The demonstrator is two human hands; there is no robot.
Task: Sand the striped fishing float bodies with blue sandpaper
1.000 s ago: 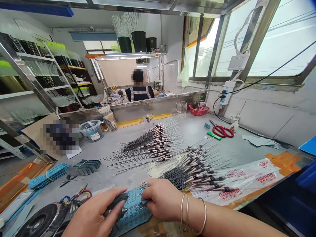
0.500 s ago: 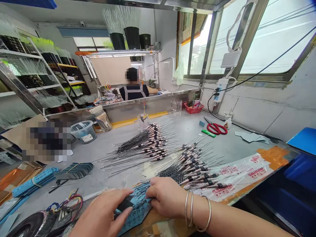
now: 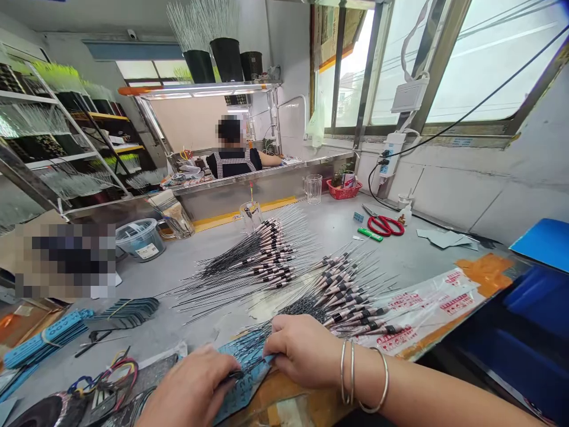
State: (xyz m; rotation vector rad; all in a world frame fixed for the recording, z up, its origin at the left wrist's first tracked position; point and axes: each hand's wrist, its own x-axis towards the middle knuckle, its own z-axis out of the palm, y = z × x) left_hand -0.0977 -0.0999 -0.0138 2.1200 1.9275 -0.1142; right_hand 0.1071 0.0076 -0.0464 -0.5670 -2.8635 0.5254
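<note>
Low in the view, my left hand (image 3: pixel 195 379) has thumb and fingers pressed together on a small dark piece (image 3: pixel 235 375), mostly hidden. Under it lies a blue sheet with printed letters, which looks like the back of sandpaper (image 3: pixel 242 394). My right hand (image 3: pixel 302 350) is closed in a pinch at the sheet's right side, a bit of blue showing at its fingertips. Thin dark stems run over the sheet between both hands. Just beyond my right hand lies a row of fishing floats (image 3: pixel 342 287) with pale, black-banded bodies; a second bunch of floats (image 3: pixel 273 249) lies farther back.
At left are bundled blue strips (image 3: pixel 48 338), banded grey strips (image 3: pixel 124 313), coloured wires (image 3: pixel 111 373) and a clear tub (image 3: pixel 142 240). Red-handled scissors (image 3: pixel 386 225), a glass mug (image 3: pixel 313 188) and a red basket (image 3: pixel 344 191) stand at the back right. A person (image 3: pixel 234 161) sits beyond the partition.
My left thumb and fingers have closed closer together, so less of the dark piece shows. My right hand keeps its pinch. The whole view has shifted slightly.
</note>
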